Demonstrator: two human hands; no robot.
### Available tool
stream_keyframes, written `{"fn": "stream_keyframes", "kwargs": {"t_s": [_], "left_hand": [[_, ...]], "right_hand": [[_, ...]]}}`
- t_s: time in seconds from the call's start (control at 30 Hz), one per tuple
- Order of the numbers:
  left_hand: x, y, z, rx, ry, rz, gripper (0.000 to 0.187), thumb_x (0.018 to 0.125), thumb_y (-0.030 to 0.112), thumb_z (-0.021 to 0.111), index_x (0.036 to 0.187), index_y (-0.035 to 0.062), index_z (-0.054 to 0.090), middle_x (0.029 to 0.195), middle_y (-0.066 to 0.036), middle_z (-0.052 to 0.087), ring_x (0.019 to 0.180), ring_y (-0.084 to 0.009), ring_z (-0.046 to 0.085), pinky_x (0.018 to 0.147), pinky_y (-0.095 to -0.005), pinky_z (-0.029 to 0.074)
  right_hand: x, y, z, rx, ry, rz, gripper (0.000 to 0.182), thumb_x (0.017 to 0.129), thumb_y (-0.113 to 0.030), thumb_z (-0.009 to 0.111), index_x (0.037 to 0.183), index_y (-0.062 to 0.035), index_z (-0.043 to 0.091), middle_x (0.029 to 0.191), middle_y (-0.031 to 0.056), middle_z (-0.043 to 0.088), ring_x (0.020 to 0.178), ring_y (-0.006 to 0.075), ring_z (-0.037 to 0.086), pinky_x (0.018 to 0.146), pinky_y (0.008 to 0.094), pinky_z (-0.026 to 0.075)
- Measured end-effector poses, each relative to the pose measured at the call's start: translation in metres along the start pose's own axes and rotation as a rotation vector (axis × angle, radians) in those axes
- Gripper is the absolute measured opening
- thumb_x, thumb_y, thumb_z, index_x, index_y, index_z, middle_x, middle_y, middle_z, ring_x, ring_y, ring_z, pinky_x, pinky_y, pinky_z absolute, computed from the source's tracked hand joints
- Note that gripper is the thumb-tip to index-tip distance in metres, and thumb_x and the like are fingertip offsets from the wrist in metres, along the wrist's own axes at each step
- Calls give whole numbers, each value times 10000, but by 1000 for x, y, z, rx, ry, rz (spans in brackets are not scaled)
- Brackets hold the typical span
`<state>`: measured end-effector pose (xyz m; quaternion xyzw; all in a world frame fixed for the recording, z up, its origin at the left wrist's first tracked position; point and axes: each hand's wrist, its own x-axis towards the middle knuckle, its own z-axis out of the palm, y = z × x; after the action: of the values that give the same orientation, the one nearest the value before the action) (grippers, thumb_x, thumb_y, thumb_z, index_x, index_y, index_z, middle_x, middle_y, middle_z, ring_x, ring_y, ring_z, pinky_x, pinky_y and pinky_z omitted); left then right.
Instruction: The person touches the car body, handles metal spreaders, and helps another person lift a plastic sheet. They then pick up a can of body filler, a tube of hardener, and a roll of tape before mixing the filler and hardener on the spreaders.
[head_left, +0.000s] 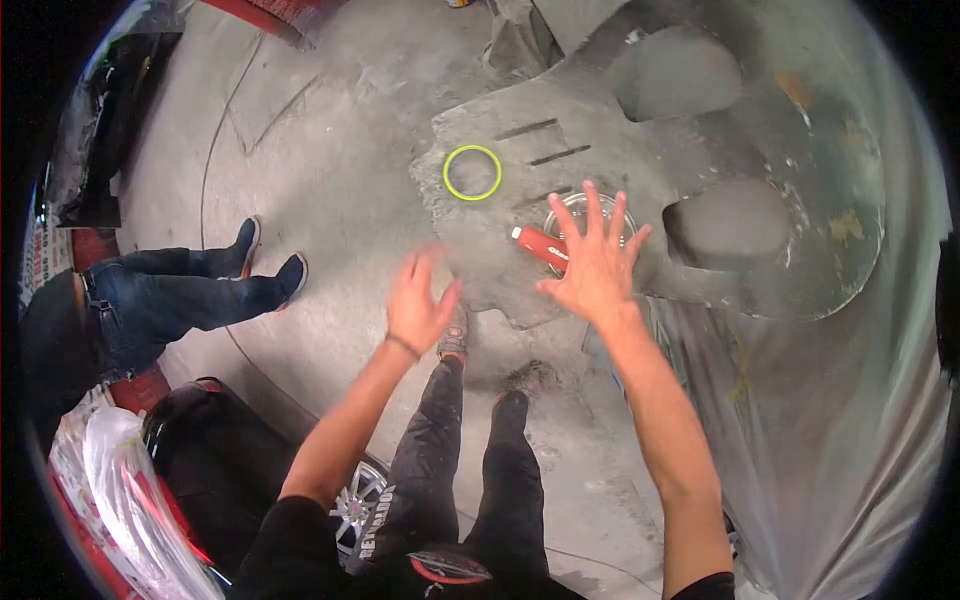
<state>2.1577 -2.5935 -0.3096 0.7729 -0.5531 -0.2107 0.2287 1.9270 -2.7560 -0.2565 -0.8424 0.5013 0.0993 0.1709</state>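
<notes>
My right hand (600, 265) is spread wide, palm down, over a grey dusty panel (630, 160) with slots and large cutouts. Just by its thumb and forefinger lies a red bottle (540, 246) with a white tip. Partly hidden behind my fingers is a clear round container (575, 205). My left hand (415, 300), slightly blurred, hovers with thumb and fingers apart and nothing between them. Beyond it, a yellow-green ring (472, 199) lies flat on the panel's left part.
Another person (150, 300) in jeans and dark shoes stands at the left. Plastic sheeting (800, 430) drapes down the right side. A dark car part (220, 440) and a wheel (358, 505) are at lower left. A thin cable (205, 180) crosses the concrete floor (340, 170).
</notes>
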Motion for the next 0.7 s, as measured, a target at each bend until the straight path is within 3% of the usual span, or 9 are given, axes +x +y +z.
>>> {"fn": "stream_keyframes", "kwargs": {"t_s": [0.07, 0.17, 0.27, 0.37, 0.43, 0.5, 0.57, 0.63, 0.7], "left_hand": [[47, 2, 5, -92, 203, -80, 749, 847, 263, 821, 1480, 63, 474, 1506, -275, 462, 1391, -436, 449, 1140, -466, 406], [83, -18, 39, -340, 331, -563, 868, 806, 322, 858, 1518, 74, 429, 1565, -308, 370, 1443, -473, 379, 1172, -509, 376], [100, 23, 3, 12, 299, -14, 723, 790, 335, 866, 1402, 104, 559, 1606, -248, 360, 1488, -457, 349, 1178, -625, 331], [124, 10, 18, 407, 34, 224, 440, 814, 288, 843, 1188, 122, 681, 1620, -184, 376, 1518, -434, 325, 1147, -739, 284], [138, -17, 27, 332, 51, 325, 206, 854, 216, 796, 1012, 114, 711, 1620, -145, 403, 1534, -433, 301, 1116, -798, 261], [134, -17, 19, 306, 93, 398, 191, 861, 124, 777, 1034, 95, 703, 1578, -167, 467, 1512, -445, 341, 1148, -718, 312], [100, -6, -1, -4, 90, 477, 224, 839, 53, 778, 1043, 71, 687, 1529, -181, 526, 1471, -449, 410, 1168, -613, 364], [31, 13, -22, 19, 3, 439, 224, 843, 10, 747, 1056, 40, 686, 1490, -202, 547, 1421, -458, 457, 1166, -544, 379], [-46, 34, -31, -80, -128, 371, 213, 821, 9, 768, 1015, 45, 688, 1422, -186, 591, 1372, -436, 510, 1130, -545, 419]], "right_hand": [[15, 4, 6, -78, -112, 67, 1219, 595, -429, 981, 1619, -344, 325, 1712, 124, 173, 1533, 524, 191, 1117, 810, 297], [30, 14, 11, 13, -177, 169, 1252, 564, -446, 987, 1619, -359, 319, 1715, 130, 172, 1528, 524, 204, 1096, 781, 361], [38, 21, 17, 36, -137, 128, 1180, 579, -382, 940, 1603, -373, 354, 1680, 160, 215, 1476, 532, 289, 1078, 732, 426], [40, 26, 20, 71, -77, 121, 1129, 584, -361, 915, 1584, -382, 391, 1654, 177, 239, 1439, 538, 328, 1062, 718, 447], [23, 15, 16, 101, 1, 138, 1116, 576, -353, 912, 1572, -396, 410, 1631, 186, 262, 1411, 549, 350, 1052, 697, 463], [5, -2, 7, 142, 64, 159, 1126, 559, -345, 915, 1567, -401, 418, 1608, 190, 282, 1391, 564, 358, 1046, 675, 472], [-35, -18, 5, 228, 96, 193, 1135, 543, -338, 916, 1565, -397, 426, 1594, 191, 294, 1383, 568, 357, 1043, 671, 467], [-82, -28, 5, 345, 133, 213, 1136, 534, -334, 911, 1562, -396, 433, 1586, 191, 300, 1380, 566, 355, 1041, 679, 456], [-136, -25, 7, 466, 66, 272, 1117, 548, -318, 905, 1564, -354, 442, 1576, 204, 289, 1374, 557, 337, 1039, 674, 450]]}}
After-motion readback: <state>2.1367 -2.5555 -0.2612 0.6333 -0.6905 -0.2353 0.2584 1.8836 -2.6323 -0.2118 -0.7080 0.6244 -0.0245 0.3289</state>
